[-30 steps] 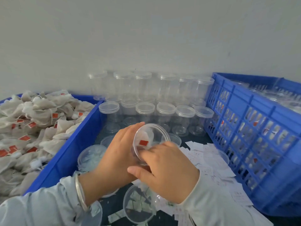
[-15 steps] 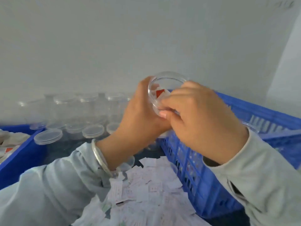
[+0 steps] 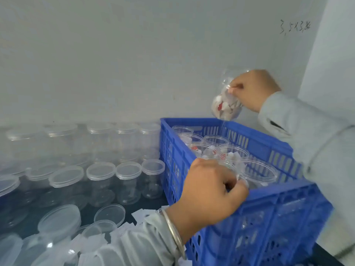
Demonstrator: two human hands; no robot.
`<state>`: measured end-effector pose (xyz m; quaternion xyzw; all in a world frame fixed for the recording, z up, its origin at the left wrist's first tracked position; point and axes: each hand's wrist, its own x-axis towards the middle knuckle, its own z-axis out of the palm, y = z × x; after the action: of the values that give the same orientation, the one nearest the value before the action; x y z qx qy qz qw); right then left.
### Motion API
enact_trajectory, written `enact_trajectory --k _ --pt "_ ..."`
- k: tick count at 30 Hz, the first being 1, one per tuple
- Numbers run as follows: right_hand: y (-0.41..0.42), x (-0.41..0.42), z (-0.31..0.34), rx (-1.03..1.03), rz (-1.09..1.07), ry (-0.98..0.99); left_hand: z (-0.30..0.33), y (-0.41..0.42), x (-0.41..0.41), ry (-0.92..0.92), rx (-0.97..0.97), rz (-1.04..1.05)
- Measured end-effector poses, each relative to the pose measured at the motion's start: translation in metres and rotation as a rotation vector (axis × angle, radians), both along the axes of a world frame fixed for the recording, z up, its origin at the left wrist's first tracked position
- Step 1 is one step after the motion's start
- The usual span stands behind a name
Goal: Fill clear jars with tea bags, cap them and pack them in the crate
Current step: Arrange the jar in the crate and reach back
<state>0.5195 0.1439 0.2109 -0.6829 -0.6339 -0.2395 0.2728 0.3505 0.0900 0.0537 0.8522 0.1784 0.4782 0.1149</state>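
clearly the packing step was in hand: the right hand (image 3: 253,89) held a filled jar (image 3: 226,104) in the air above the far rim of the blue crate (image 3: 269,208), its fingers curled round the jar's upper part near the cap. tea bags with red tags showed through the jar's clear wall. the next move, as i judged it, called for lowering the jar upright into a free spot among the jars already in the crate (image 3: 217,146), without knocking them. the left hand (image 3: 213,191) was at the crate's near rim, fingers curled; it seemed to grip the rim or a jar just inside, though i could not tell which. left of the crate stood rows of empty capped jars (image 3: 99,171), and nearer lay loose lids (image 3: 109,215).
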Motion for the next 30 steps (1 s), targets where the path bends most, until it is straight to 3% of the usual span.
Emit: enact_trajectory --k 7,14,17,27,30 --pt "0.097 0.005 -0.039 -0.305 -0.089 0.059 -0.01 0.0 0.007 -0.235 0.156 -0.016" --pt "0.146 0.009 -0.085 -0.526 -0.191 0.061 -0.017 0.006 0.01 -0.29 0.164 0.012" --pt "0.144 0.017 -0.094 -0.607 -0.126 0.089 -0.019 0.006 0.01 -0.286 0.17 0.022" --pt "0.139 0.007 -0.11 -0.694 -0.09 0.111 -0.02 0.005 0.007 -0.275 0.172 0.026" --pt "0.133 0.004 -0.103 -0.639 -0.063 0.113 -0.021 0.005 0.007 -0.282 0.162 0.021"
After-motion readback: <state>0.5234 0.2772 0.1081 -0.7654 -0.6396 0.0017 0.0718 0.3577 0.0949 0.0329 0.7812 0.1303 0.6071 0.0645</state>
